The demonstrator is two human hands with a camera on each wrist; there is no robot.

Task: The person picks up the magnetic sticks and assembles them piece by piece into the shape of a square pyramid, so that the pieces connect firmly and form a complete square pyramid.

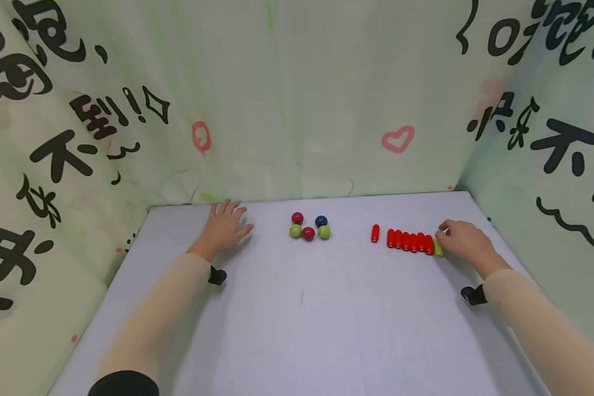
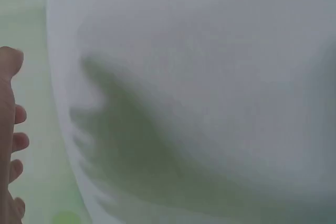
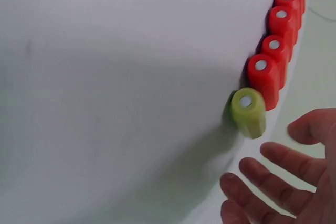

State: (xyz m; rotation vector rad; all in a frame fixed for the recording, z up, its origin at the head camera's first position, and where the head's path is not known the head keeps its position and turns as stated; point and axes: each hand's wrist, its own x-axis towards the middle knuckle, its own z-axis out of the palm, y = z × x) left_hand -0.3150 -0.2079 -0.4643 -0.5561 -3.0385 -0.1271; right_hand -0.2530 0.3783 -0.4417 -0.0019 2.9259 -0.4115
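My right hand (image 1: pixel 462 240), fingers loose, sits beside the yellow peg (image 1: pixel 438 247) ending the red row (image 1: pixel 410 241) (one red peg (image 1: pixel 375 233) apart); left hand (image 1: pixel 224 226) flat, balls (image 1: pixel 309 226) untouched.

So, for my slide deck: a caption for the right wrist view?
Right hand open beside a yellow-green cylinder ending a row of red cylinders.
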